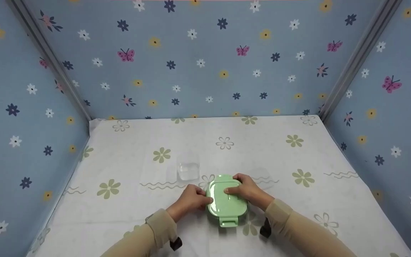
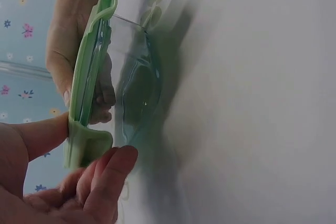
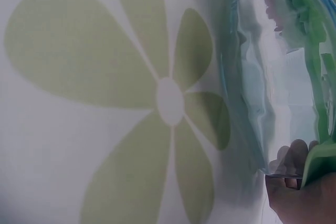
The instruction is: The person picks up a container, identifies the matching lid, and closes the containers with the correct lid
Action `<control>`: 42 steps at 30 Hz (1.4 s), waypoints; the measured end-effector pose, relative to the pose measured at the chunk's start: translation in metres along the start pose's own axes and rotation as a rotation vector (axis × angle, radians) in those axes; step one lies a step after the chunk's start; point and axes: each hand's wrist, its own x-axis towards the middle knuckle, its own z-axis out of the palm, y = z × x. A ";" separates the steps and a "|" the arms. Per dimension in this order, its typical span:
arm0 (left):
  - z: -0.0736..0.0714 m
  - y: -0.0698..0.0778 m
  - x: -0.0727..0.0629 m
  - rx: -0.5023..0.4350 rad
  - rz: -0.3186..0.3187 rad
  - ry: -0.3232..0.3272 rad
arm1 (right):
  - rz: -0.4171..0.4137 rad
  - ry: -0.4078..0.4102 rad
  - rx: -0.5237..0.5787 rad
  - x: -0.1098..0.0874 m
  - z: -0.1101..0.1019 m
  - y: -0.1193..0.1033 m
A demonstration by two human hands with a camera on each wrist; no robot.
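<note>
A clear glass food container (image 3: 252, 82) with a light green lid (image 1: 223, 194) sits between both hands near the front middle of the table. My left hand (image 1: 193, 200) grips its left side, thumb on the lid's edge. In the left wrist view the left fingers curl by a green side clip (image 2: 89, 145), below the lid. From the right, my right hand (image 1: 250, 191) holds the container, thumb lying on top of the lid and fingers around the far right corner. Another green clip (image 1: 229, 222) juts out at the front. The right palm is mostly hidden in the right wrist view.
A clear cup (image 1: 188, 172) stands behind and left of the container. A white cloth with green flowers (image 1: 303, 177) covers the table. Blue patterned walls (image 1: 205, 53) rise at the back and both sides, with grey posts (image 1: 355, 60) in the corners.
</note>
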 end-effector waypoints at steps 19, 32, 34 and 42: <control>0.004 -0.009 -0.005 0.010 -0.037 0.024 | -0.025 -0.042 0.033 -0.007 0.000 0.002; 0.008 -0.018 -0.001 -0.161 -0.002 -0.105 | -0.020 -0.066 -0.049 -0.006 -0.014 -0.002; 0.008 -0.018 -0.001 -0.162 -0.001 -0.106 | -0.023 -0.067 -0.070 -0.005 -0.018 -0.003; 0.008 -0.020 -0.004 -0.189 -0.003 -0.128 | -0.025 -0.068 -0.130 -0.002 -0.031 -0.005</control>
